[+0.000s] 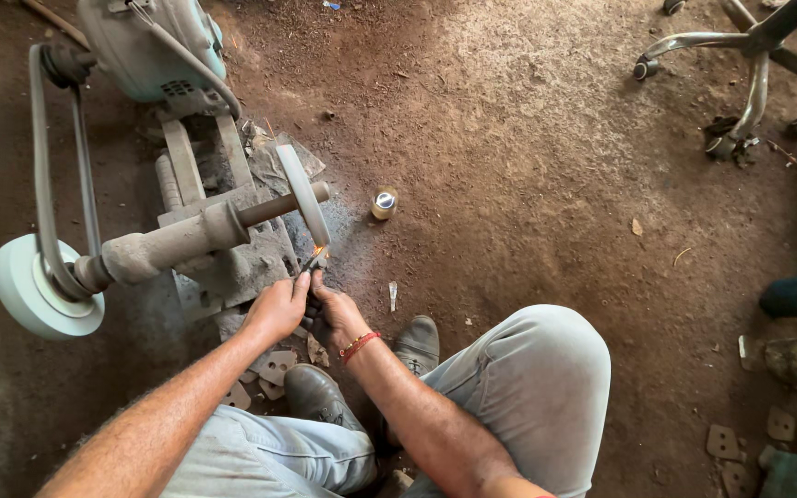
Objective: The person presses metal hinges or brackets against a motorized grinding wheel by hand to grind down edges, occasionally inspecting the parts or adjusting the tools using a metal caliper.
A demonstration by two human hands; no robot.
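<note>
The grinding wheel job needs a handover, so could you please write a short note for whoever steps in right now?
Left hand: gripping a small metal piece from the left.
Right hand: gripping the same piece from the right, red thread band on the wrist.
The piece is pressed against the lower edge of the grinding wheel, and sparks show at the contact.
The wheel sits on a shaft driven by a belt from a pale blue motor.
Flat metal plates lie on the dirt by the shoes; a small can stands right of the wheel.
Done: grinding is under way. Left: how much more grinding is needed cannot be told.
</note>
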